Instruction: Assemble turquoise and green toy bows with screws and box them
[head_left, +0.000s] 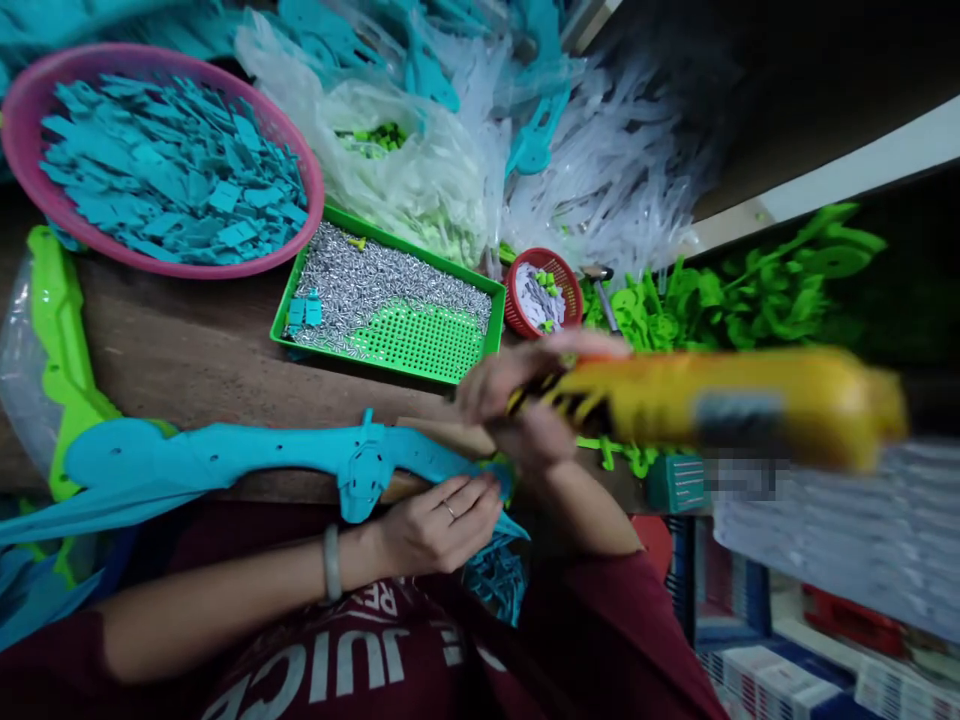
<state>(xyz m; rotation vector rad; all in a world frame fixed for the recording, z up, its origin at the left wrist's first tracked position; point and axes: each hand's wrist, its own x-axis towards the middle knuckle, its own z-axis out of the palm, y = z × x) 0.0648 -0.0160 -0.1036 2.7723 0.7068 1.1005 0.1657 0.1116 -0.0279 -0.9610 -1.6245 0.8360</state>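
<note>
My right hand [517, 405], blurred by motion, is wrapped round a yellow and black electric screwdriver [675, 400] that lies level and points left. My left hand [446, 525], with a ring on one finger, is closed on the right end of a long blue plastic part [270, 450]. That part lies along the near edge of the bench, with a wider piece crossing it near its middle. A bit of bright green plastic shows at the held end, between the two hands. The screwdriver's tip is too blurred to make out.
A green tray [427, 335] of small silver screws stands behind my hands. Left of it is a pink basin [319, 190] of blue pieces; right of it, a red basket [512, 300] of small parts. Green plastic parts [705, 305] and bagged clear strips [600, 150] pile up at the back right.
</note>
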